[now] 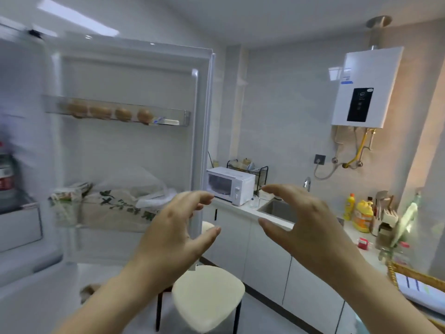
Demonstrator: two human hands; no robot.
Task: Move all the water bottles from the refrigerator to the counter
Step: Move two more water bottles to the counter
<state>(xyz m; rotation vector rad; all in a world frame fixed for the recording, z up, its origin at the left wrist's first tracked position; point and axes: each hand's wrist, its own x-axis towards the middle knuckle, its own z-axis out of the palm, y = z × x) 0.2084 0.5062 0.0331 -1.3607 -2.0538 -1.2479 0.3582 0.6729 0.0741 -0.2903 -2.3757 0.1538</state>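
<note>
My left hand (pixel 178 227) & right hand (pixel 305 220) hovered empty mid-air, fingers loosely spread, while a blurry clear water bottle (pixel 6 172) w/ red label stood inside the fridge (pixel 16 92), far left.

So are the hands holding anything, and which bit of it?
Nothing is held. The left hand and the right hand are both empty, fingers loosely curved in the air, near the open refrigerator door.

Fridge door (pixel 130 153) on my left w/ eggs (pixel 101 112) in its upper shelf, microwave (pixel 231 185) on counter (pixel 243 208) to its right, sink (pixel 277 209) next, stool (pixel 207 297) before counter.
</note>
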